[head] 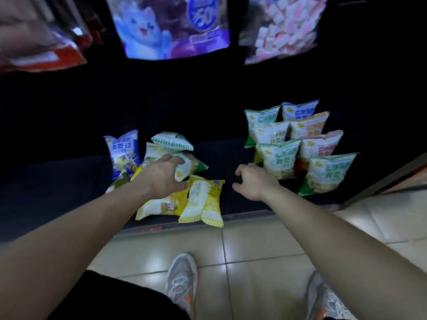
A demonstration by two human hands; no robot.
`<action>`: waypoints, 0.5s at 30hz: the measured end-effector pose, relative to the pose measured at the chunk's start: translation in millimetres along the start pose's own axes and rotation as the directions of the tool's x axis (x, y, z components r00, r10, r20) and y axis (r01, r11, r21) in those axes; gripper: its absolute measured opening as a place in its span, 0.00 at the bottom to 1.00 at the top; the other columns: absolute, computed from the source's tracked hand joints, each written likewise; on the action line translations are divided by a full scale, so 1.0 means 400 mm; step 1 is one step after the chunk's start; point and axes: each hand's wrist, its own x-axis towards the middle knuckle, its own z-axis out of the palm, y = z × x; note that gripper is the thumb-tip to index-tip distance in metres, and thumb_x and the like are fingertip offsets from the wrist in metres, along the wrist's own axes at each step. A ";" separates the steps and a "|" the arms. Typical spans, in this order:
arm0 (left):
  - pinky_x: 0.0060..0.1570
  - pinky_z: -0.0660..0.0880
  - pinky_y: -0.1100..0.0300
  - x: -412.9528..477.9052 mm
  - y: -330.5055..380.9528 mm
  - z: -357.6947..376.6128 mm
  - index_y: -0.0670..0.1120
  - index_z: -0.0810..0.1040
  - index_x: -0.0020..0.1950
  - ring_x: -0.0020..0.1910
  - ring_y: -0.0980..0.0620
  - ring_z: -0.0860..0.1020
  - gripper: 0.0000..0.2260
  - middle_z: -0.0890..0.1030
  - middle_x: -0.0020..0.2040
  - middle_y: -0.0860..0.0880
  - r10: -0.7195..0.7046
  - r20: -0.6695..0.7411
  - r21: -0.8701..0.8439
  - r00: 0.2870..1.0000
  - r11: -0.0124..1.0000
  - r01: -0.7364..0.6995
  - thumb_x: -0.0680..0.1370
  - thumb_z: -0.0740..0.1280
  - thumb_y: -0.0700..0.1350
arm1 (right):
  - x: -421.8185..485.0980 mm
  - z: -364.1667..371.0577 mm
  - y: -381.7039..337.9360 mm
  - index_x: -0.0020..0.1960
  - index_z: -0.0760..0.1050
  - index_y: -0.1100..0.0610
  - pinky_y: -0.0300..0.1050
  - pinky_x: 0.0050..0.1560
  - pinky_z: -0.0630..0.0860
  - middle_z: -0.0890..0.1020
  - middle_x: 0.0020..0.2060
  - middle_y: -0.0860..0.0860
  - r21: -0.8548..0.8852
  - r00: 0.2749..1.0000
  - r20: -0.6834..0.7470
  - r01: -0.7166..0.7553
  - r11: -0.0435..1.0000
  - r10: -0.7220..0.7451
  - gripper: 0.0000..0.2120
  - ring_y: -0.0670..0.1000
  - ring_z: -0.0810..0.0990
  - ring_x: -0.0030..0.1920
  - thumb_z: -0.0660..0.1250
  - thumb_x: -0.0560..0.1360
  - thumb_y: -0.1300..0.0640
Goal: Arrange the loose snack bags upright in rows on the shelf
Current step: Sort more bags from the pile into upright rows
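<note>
A loose heap of snack bags lies on the dark bottom shelf (231, 155). It includes a blue bag (122, 151), a green-striped bag (172, 140) on top, and two yellow bags (205, 200) at the front edge. My left hand (163, 175) reaches into the heap, fingers closing on a green-and-white bag (188, 165). To the right, several bags stand upright in rows: green ones (279, 157), an orange one (309, 125), a pink one (320, 144) and a blue one (298, 110) at the back. My right hand (254, 181) hovers in the gap, fingers curled and holding nothing.
Large bags hang above: a red one (44, 54) at left, a purple cat-print bag (171, 26) in the middle, a pink-and-white candy bag (282, 28) at right. A shelf upright (392, 179) bounds the right. Tiled floor (254, 250) and my grey shoes (182, 280) lie below.
</note>
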 end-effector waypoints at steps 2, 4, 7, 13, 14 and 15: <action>0.60 0.69 0.54 -0.015 -0.079 0.031 0.50 0.62 0.77 0.65 0.44 0.73 0.35 0.65 0.73 0.45 -0.051 0.062 0.004 0.997 0.999 0.051 0.74 0.70 0.60 | 0.032 0.099 -0.046 0.72 0.67 0.53 0.55 0.60 0.74 0.71 0.65 0.55 0.021 0.997 0.076 -0.016 1.000 0.015 0.29 0.60 0.73 0.64 0.66 0.75 0.41; 0.61 0.70 0.53 -0.015 -0.142 0.054 0.51 0.62 0.77 0.66 0.45 0.73 0.36 0.63 0.75 0.45 -0.071 0.101 0.008 0.992 0.997 0.071 0.74 0.70 0.61 | 0.061 0.183 -0.079 0.76 0.61 0.52 0.56 0.62 0.73 0.67 0.69 0.56 0.000 0.991 0.134 0.010 1.000 -0.010 0.37 0.62 0.72 0.65 0.69 0.72 0.40; 0.60 0.69 0.53 0.004 -0.193 0.072 0.51 0.60 0.78 0.65 0.45 0.73 0.35 0.63 0.74 0.46 -0.071 0.136 -0.012 0.988 0.997 0.073 0.75 0.69 0.61 | 0.084 0.270 -0.111 0.78 0.55 0.49 0.57 0.63 0.72 0.55 0.75 0.54 -0.077 0.980 0.158 0.132 0.988 -0.119 0.44 0.63 0.69 0.66 0.72 0.69 0.39; 0.68 0.67 0.51 0.057 -0.175 0.067 0.51 0.59 0.78 0.72 0.44 0.67 0.35 0.60 0.77 0.45 -0.015 0.114 -0.088 0.993 0.996 0.025 0.76 0.69 0.60 | 0.080 0.357 -0.118 0.76 0.47 0.44 0.59 0.54 0.78 0.46 0.74 0.52 -0.103 0.979 0.141 0.165 0.981 -0.150 0.51 0.62 0.67 0.63 0.78 0.65 0.50; 0.67 0.68 0.51 0.059 -0.165 0.066 0.51 0.59 0.78 0.71 0.43 0.68 0.35 0.60 0.77 0.45 -0.007 0.107 -0.097 0.994 0.995 0.017 0.76 0.69 0.59 | 0.080 0.366 -0.117 0.76 0.46 0.43 0.57 0.52 0.78 0.45 0.74 0.52 -0.104 0.980 0.125 0.167 0.980 -0.154 0.51 0.62 0.67 0.62 0.78 0.65 0.53; 0.66 0.68 0.52 0.061 -0.155 0.067 0.51 0.59 0.78 0.71 0.43 0.68 0.34 0.60 0.77 0.45 0.004 0.103 -0.103 0.995 0.995 0.007 0.76 0.69 0.59 | 0.082 0.371 -0.116 0.75 0.47 0.43 0.56 0.51 0.78 0.45 0.74 0.51 -0.104 0.982 0.094 0.172 0.980 -0.162 0.50 0.61 0.67 0.62 0.77 0.66 0.56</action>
